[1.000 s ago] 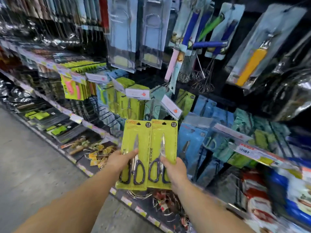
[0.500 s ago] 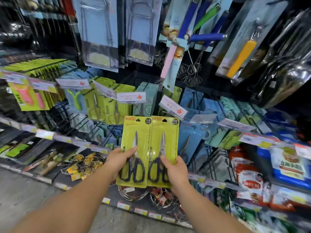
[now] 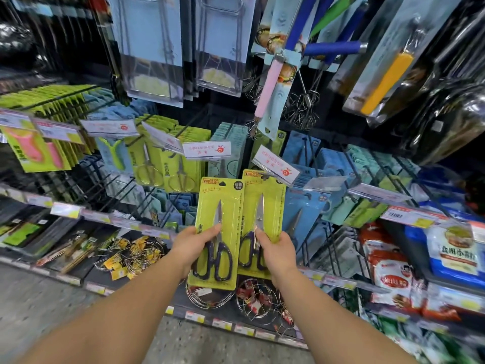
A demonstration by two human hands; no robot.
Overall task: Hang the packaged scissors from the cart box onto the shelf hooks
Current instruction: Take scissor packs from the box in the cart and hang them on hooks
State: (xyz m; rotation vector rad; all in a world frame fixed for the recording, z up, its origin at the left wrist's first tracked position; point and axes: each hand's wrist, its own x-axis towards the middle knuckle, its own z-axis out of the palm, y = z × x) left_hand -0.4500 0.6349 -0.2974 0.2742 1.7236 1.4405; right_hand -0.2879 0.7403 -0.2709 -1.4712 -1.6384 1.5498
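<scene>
Now you hold two scissor packs upright, hang holes up, ready for a hook | left hand (image 3: 193, 246) grips the left pack (image 3: 219, 232), thumb across its front | right hand (image 3: 275, 252) grips the right pack (image 3: 263, 222), its top just under a price tag (image 3: 277, 166) by the shelf hooks (image 3: 183, 132)

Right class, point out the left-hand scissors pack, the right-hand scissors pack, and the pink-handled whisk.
left-hand scissors pack (image 3: 223, 206), head view, on the yellow card above the blades.
right-hand scissors pack (image 3: 273, 206), head view, on the yellow card's right side.
pink-handled whisk (image 3: 269, 85), head view, mid handle.
</scene>
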